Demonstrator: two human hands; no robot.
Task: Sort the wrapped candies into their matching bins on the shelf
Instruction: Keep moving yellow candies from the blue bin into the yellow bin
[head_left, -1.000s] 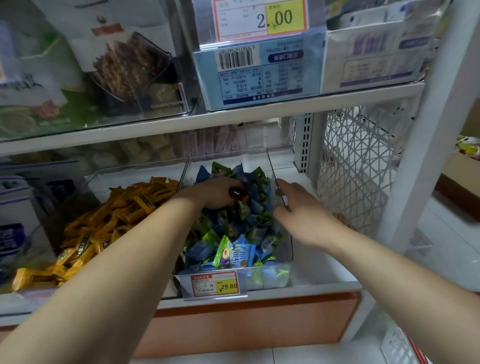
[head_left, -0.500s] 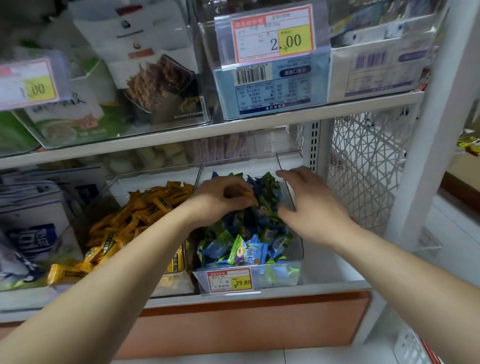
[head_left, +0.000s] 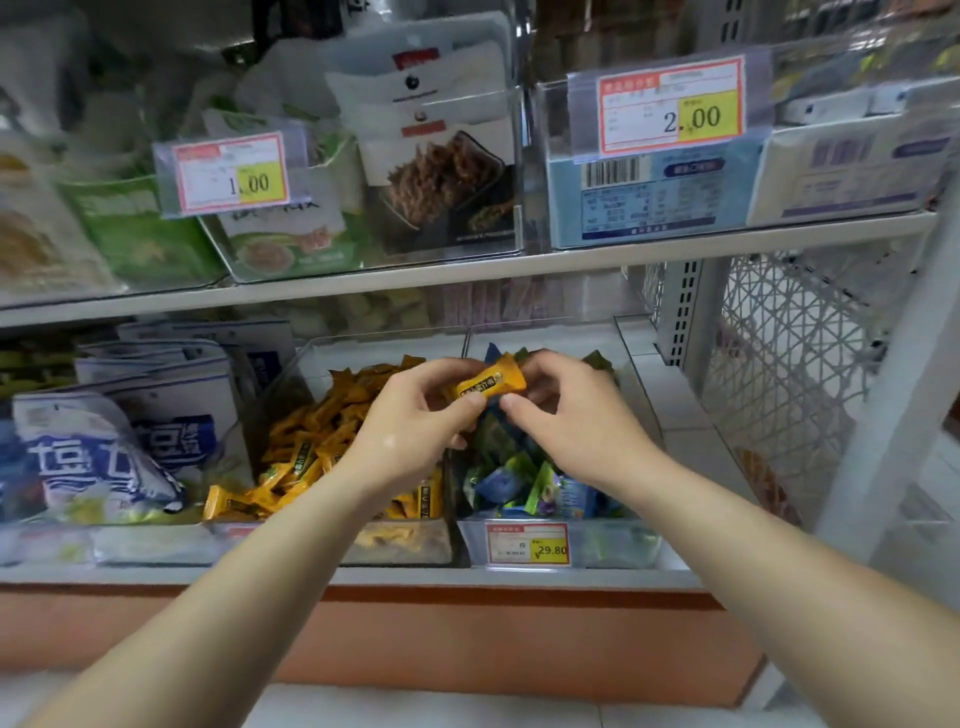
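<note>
Orange wrapped candy (head_left: 491, 387), pinched at its left end between the thumb and fingertips of the left hand (head_left: 415, 415) and at its right end under the curled fingers and thumb of the right hand (head_left: 571, 415). Held in the air, tilted up to the right, over the divide between two clear bins on the lower shelf (head_left: 156, 574).

Nearest, at the front of the right bin (head_left: 613, 548): a red-and-yellow price tag (head_left: 527, 544) marked 29.80. Behind it, heaped under the right hand: blue and green candies (head_left: 519, 478). Just beside, in the left bin (head_left: 405, 545): a pile of orange candies (head_left: 311, 441) in the same wrapper as the one held. Farther left on the same shelf: blue-and-white packets (head_left: 104, 457), stacked and leaning.

To the right, past the shelf upright: a white lattice panel (head_left: 779, 364).

Farther and higher, on the upper shelf (head_left: 467, 270): clear boxes of snack pouches (head_left: 436, 156), tagged 1.00 (head_left: 231, 174) on the left and 2.00 (head_left: 670, 106) on the right. Print on the packaging too blurred to read.
</note>
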